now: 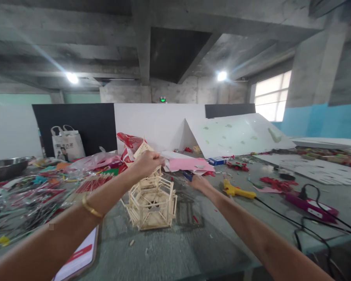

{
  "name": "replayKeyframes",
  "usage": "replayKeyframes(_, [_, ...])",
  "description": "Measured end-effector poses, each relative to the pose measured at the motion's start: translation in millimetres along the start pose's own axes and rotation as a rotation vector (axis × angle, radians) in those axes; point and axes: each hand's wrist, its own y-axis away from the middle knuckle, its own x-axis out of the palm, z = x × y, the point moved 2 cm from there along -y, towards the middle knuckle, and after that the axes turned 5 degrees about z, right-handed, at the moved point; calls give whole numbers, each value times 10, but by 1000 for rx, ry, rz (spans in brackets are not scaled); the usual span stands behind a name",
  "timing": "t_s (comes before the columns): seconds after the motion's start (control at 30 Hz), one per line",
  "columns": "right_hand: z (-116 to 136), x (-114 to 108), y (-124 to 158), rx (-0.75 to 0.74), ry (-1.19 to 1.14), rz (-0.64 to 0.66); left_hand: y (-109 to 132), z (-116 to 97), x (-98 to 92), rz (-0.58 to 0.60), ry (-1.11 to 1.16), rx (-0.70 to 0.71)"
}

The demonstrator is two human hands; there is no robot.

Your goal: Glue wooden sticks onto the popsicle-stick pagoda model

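Observation:
A tower model made of pale wooden sticks (151,199) stands on the grey table (175,249). My left hand (148,162) is raised beside the tower's top, fingers pinched shut on the edge of a pink and white sheet of paper (187,164). A gold bangle circles that wrist. My right hand (199,182) reaches forward to the right of the tower, closed on a small dark blue object that I cannot make out clearly. A yellow glue gun (236,190) lies just right of that hand.
Heaps of colourful scraps and sticks (32,195) cover the left side, with a steel bowl (6,167) and a tote bag (67,145) behind. White boards (236,134) lean at the back. A purple tool (310,205) with black cables lies right. A phone (78,255) lies near the front edge.

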Motion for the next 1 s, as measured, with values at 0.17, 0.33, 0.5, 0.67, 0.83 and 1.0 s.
replayKeyframes(0.17, [73, 206, -26, 100, 171, -24, 701, 255, 13, 349, 618, -270])
replayKeyframes(0.33, [115, 217, -68, 43, 219, -35, 1117, 595, 63, 437, 685, -392])
replayKeyframes(0.5, [267, -111, 190, -119, 184, -118, 1278, 820, 88, 412, 721, -504])
replayKeyframes(0.67, [464, -385, 962, -383, -15, -205, 1438, 749, 135, 334, 871, -518])
replayKeyframes(0.83, [774, -111, 1753, -613, -506, 68, 1583, 534, 317, 372, 1056, -528])
replayKeyframes(1.0, [1276, 207, 2056, -663, -958, 795, 1563, 284, 478, 416, 1049, -450])
